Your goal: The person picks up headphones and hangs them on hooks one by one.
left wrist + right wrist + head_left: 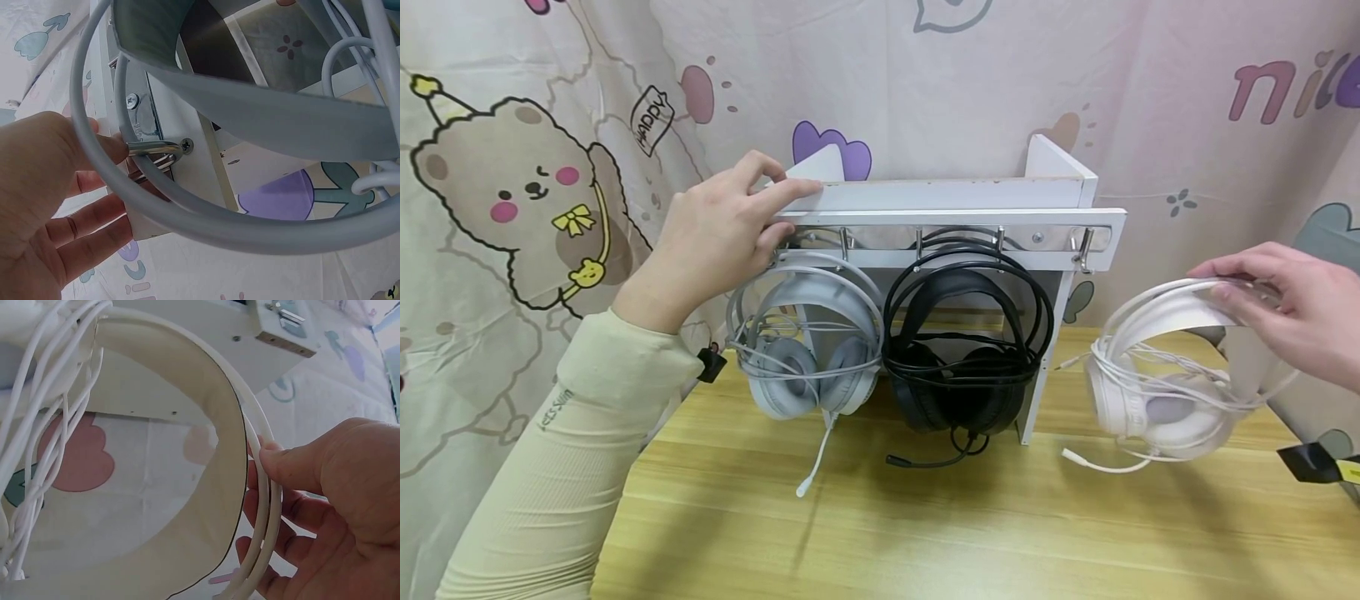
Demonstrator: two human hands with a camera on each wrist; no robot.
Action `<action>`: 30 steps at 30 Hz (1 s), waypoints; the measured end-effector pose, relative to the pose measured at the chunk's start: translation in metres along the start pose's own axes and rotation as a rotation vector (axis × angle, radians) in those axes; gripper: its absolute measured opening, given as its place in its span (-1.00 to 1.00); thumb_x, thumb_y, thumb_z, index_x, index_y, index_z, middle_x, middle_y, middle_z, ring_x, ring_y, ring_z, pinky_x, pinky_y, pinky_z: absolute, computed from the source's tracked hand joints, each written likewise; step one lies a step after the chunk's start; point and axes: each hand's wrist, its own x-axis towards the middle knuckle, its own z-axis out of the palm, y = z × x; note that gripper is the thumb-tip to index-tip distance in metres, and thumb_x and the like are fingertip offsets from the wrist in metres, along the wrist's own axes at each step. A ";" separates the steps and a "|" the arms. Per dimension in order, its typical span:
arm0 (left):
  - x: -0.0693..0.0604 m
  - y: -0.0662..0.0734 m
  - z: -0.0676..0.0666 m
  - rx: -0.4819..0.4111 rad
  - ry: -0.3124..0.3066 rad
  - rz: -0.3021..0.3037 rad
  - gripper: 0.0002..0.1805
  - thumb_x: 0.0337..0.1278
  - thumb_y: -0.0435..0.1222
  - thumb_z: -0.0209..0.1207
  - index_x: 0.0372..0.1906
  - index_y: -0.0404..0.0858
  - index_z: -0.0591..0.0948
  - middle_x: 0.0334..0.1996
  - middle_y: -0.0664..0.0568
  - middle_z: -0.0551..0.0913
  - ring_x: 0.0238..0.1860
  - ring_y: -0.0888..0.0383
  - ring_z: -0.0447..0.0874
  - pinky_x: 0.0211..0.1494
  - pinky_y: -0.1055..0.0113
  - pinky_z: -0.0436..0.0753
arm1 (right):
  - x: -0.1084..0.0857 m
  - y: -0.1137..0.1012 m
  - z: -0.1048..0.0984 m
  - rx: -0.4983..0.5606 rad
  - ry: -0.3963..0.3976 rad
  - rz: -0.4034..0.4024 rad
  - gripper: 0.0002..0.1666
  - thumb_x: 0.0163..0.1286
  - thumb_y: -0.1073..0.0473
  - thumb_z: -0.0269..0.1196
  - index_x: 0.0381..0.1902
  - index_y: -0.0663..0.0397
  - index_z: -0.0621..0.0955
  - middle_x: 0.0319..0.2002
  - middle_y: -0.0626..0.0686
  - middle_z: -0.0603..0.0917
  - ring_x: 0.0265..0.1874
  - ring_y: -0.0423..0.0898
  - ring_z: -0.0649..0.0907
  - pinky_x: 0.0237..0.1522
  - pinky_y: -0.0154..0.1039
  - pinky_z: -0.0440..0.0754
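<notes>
My left hand [722,221] grips the left end of a white rack [947,196], thumb at the front and fingers over the top. In the left wrist view the thumb lies beside a metal hook [156,149] with a grey headset's [262,115] bands around it. That grey headset [785,387] and a black headset [917,400] hang from the rack, cables wrapped round them. Off the rack's right side, my right hand [1307,308] holds a white headset [1191,429] by its top bands [275,500], thumb on one side and fingers on the other.
The rack stands on a wooden table [880,533] before a patterned curtain [925,100]. Its rightmost hook [1084,246] bears no headset. The white headset's microphone [1075,457] and plug [1063,364] stick out leftward.
</notes>
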 end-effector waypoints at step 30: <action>0.000 0.000 0.000 0.003 0.011 0.010 -0.51 0.45 -0.26 0.32 0.40 0.10 0.62 0.16 -0.13 0.64 -0.38 -0.16 0.66 -0.50 -0.16 0.64 | 0.020 -0.032 -0.023 0.222 0.090 -0.283 -0.68 0.38 0.59 0.29 -0.08 0.20 0.81 -0.11 -0.54 0.66 -0.22 -0.52 0.56 -0.17 -0.78 0.43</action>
